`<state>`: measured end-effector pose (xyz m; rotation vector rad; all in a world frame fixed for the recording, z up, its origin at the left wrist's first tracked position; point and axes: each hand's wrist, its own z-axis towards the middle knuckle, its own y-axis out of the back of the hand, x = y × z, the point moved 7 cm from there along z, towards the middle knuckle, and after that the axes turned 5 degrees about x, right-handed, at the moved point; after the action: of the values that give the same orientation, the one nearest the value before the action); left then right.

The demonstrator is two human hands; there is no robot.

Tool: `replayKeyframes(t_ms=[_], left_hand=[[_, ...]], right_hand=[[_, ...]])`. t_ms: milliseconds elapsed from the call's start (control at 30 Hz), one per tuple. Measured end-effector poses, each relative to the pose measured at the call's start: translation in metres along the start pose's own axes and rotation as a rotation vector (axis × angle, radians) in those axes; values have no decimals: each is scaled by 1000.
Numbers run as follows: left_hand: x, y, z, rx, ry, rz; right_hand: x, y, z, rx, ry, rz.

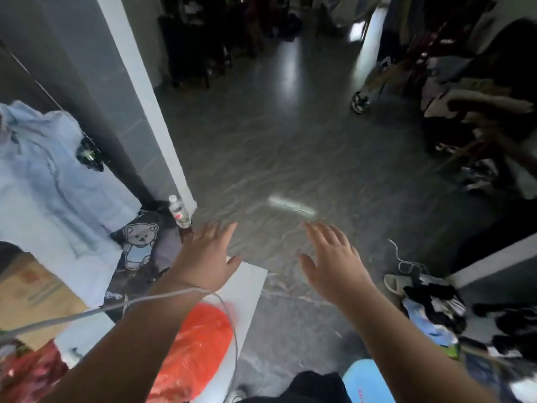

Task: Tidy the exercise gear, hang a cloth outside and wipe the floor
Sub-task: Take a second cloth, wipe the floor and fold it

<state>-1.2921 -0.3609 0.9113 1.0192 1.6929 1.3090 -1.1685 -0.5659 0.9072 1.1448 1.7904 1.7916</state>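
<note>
I reach both arms forward, left hand [207, 255] and right hand [334, 257] spread with nothing in their grip, over the grey floor [276, 141] that needs wiping; no cloth is within reach.

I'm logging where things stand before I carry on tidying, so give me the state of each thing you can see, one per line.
left hand: open, fingers spread, empty
right hand: open, fingers spread, empty
water bottle: upright on the floor, cap on
light blue cloth: hanging, creased
bear-print garment: crumpled in a heap
orange plastic bag: crumpled on a white surface
slipper: lying by a clothes pile
floor: shiny, with glare
</note>
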Motion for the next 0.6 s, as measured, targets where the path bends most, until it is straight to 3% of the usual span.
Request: replayKeyframes(t_ms=[200,600], left_hand=[[3,16,127,22,-80,-56],[-2,66,420,4,-4,-23]], right_hand=[[-27,20,102,-28,-63,21],[-123,68,385,51,-23,-22]])
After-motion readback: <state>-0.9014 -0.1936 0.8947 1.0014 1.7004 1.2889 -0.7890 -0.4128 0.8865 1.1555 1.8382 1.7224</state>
